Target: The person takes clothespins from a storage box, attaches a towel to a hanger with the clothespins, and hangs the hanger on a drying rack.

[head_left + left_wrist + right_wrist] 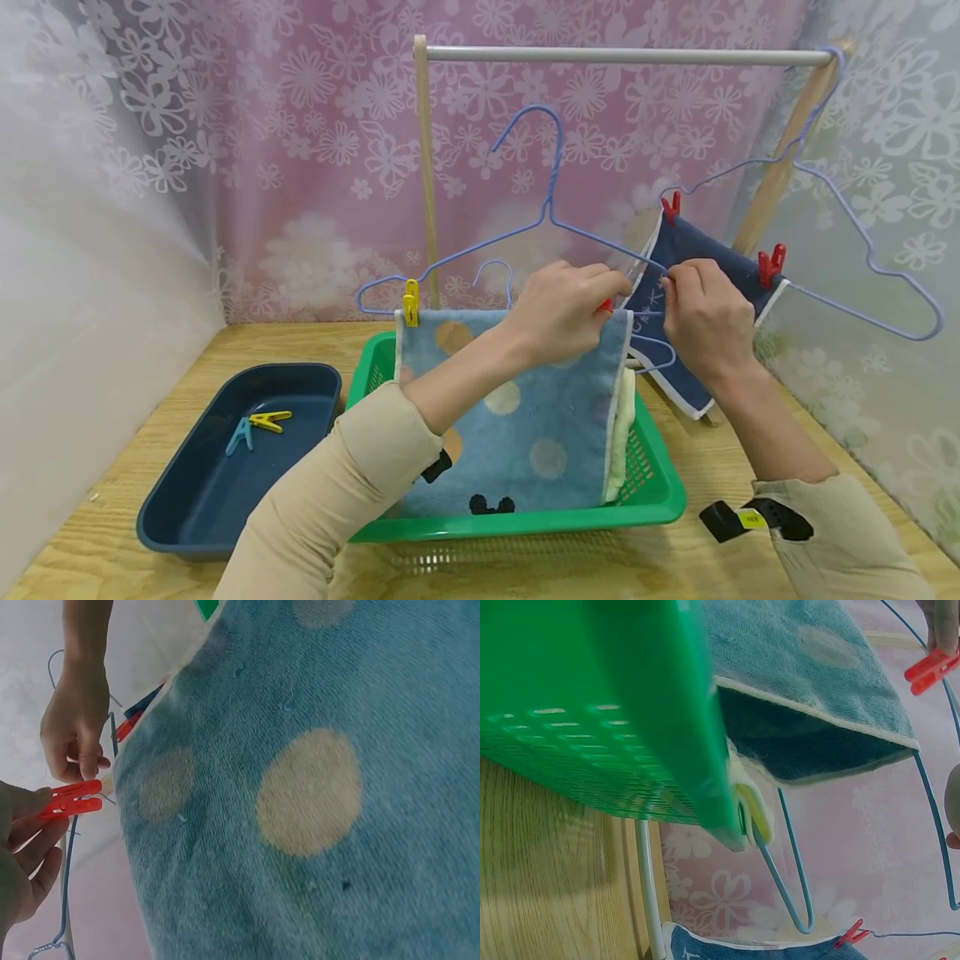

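Observation:
A blue spotted towel (pixel 517 417) drapes over the lower bar of a blue wire hanger (pixel 480 246), above the green basket. One yellow clothespin (pixel 411 302) grips the towel's left top corner on that bar. My left hand (pixel 566 308) pinches a red clothespin (pixel 71 801) near the towel's right top corner; in the left wrist view its tips stand apart from the cloth. My right hand (pixel 708 321) holds the hanger's right end between thumb and fingers. The right wrist view shows the towel's fold hanging from the bar, with the red clothespin beyond it.
A green basket (pixel 570 523) holds a pale yellow cloth (pixel 624 433). At left, a dark blue tray (pixel 202 475) contains a yellow and a blue clothespin. On a rack's rail (pixel 630 57) hangs another hanger with a navy cloth (pixel 693 258) and two red clothespins.

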`<action>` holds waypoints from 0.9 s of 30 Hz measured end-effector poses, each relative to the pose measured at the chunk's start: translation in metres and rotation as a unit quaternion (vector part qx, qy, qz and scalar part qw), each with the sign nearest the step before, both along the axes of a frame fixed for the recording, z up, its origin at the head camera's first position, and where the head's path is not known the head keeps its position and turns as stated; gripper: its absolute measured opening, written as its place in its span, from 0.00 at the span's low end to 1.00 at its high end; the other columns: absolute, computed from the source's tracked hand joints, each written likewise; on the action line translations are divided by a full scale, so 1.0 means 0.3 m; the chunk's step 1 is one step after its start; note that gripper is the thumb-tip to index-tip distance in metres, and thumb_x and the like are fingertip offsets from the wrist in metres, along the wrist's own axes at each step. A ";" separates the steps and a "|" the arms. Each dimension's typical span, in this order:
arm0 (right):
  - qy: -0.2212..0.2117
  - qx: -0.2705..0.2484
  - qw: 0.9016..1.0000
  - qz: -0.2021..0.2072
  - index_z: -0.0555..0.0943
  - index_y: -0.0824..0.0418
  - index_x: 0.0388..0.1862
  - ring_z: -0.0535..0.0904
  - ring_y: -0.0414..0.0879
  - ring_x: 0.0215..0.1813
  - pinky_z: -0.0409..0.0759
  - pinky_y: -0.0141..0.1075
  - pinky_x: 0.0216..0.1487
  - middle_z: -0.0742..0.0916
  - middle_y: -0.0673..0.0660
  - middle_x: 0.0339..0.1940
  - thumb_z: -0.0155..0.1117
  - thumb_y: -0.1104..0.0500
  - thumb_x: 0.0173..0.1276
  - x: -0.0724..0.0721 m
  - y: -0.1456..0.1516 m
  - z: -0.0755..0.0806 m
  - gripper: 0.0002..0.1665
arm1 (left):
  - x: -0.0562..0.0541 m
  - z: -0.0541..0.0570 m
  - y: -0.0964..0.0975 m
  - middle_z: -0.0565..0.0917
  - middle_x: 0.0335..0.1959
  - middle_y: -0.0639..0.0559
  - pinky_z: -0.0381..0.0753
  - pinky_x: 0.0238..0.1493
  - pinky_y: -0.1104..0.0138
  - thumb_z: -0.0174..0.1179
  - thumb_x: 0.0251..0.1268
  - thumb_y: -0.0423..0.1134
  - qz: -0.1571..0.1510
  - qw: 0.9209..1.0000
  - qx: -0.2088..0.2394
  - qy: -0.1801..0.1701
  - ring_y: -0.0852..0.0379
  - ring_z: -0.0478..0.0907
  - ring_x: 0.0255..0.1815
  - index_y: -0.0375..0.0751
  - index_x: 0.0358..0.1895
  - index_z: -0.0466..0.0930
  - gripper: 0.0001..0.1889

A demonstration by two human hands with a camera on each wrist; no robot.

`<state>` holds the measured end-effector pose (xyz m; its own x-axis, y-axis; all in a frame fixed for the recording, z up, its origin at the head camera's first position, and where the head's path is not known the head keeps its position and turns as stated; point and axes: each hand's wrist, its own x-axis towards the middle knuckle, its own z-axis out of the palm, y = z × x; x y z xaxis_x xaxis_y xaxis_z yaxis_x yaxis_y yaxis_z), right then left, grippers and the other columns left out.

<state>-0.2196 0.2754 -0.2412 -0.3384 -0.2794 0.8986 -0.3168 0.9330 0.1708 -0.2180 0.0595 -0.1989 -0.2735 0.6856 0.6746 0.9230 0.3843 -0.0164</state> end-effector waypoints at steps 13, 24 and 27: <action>0.004 -0.006 1.000 0.007 0.74 0.74 0.31 0.76 0.62 0.30 0.77 0.53 0.27 0.78 0.68 0.32 0.57 0.68 0.63 0.005 0.001 0.010 0.07 | -0.026 -0.007 0.045 0.83 0.34 0.57 0.71 0.37 0.70 0.54 0.59 0.29 0.029 0.999 -0.025 -0.033 0.62 0.74 0.28 0.45 0.42 0.82 0.12; 0.021 -0.020 0.999 0.015 0.75 0.74 0.31 0.77 0.62 0.30 0.76 0.54 0.26 0.79 0.68 0.31 0.58 0.69 0.61 0.005 -0.005 0.011 0.06 | -0.032 -0.023 0.069 0.81 0.30 0.55 0.72 0.33 0.69 0.51 0.60 0.28 0.032 0.994 -0.083 0.055 0.62 0.76 0.28 0.46 0.40 0.85 0.14; 0.017 -0.016 1.000 0.013 0.75 0.74 0.31 0.77 0.62 0.30 0.77 0.54 0.27 0.79 0.68 0.32 0.57 0.68 0.62 0.006 -0.004 0.007 0.06 | -0.038 -0.031 0.068 0.81 0.30 0.55 0.72 0.34 0.69 0.51 0.60 0.28 0.030 0.994 -0.084 0.056 0.62 0.77 0.29 0.46 0.40 0.85 0.14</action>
<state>-0.2178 0.2741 -0.2390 -0.2998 -0.2582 0.9184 -0.3355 0.9297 0.1518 -0.2295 0.0800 -0.2080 -0.2472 0.7762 0.5800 0.8874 0.4218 -0.1862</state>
